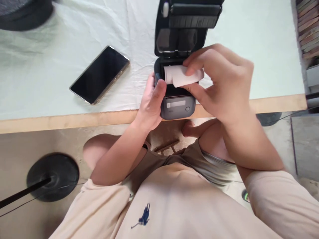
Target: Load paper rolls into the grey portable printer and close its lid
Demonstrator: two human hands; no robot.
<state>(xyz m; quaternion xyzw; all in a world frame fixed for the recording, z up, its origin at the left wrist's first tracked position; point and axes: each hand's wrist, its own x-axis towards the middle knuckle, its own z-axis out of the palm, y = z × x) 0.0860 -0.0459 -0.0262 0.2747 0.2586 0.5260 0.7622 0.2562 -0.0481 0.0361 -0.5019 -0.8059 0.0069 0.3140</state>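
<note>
At the table's (74,121) near edge, left hand (152,99) grips the printer (177,105) body; right hand (219,83) pinches the paper roll (178,75) over its bay, w/ lid (184,26) open at 12 — roll could seat crooked or unspool. Phone (99,74) sits at 9 o'clock, clear.

White-clothed table (37,73) with wooden edge, bare concrete floor (22,146)

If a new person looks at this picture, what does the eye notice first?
At top centre, the right hand holds a white paper roll over the open dark printer at the table edge, while the left hand grips its side. A black phone lies to the left.
</note>
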